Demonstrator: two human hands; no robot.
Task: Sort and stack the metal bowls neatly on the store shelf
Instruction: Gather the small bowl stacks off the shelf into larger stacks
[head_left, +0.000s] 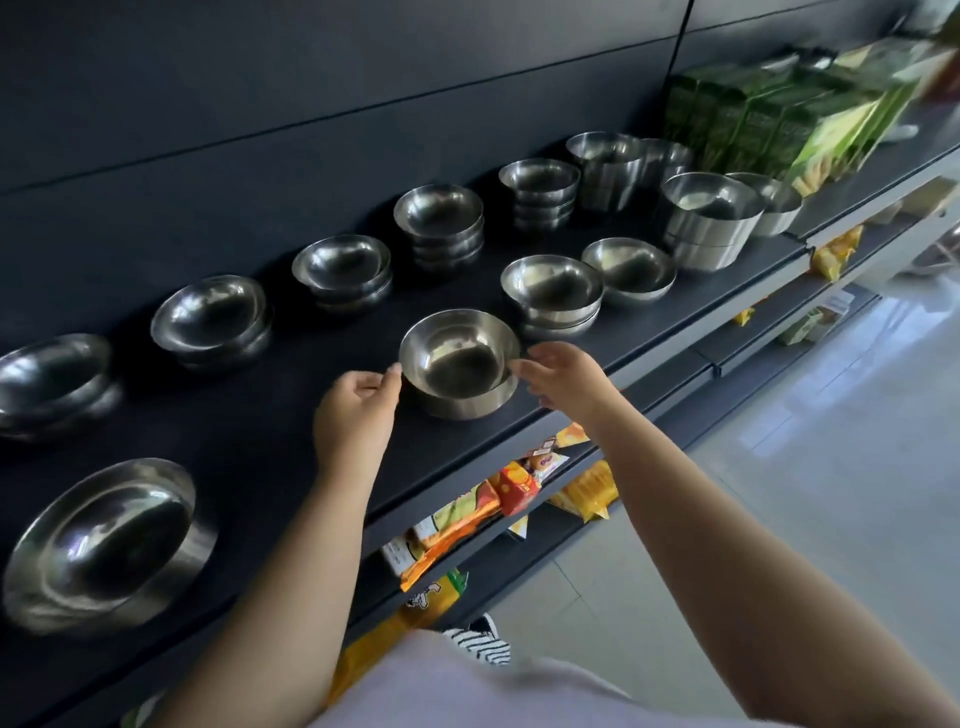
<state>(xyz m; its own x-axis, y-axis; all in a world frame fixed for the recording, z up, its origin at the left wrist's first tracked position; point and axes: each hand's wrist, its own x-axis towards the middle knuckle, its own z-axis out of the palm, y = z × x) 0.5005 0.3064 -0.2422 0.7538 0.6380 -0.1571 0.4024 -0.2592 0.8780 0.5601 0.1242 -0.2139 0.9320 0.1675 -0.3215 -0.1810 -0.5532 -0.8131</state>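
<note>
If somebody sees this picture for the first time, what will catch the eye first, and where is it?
First, the two hands at the shelf's front edge: the left hand and right hand touch the rim of a steel bowl that sits in another bowl. Next, the row of bowl stacks along the dark back wall. Green boxes stand at the far right.

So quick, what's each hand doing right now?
Left hand: fingertips pinch the left rim of the top steel bowl.
Right hand: fingertips at the same bowl's right rim; a firm grip cannot be told.
</note>
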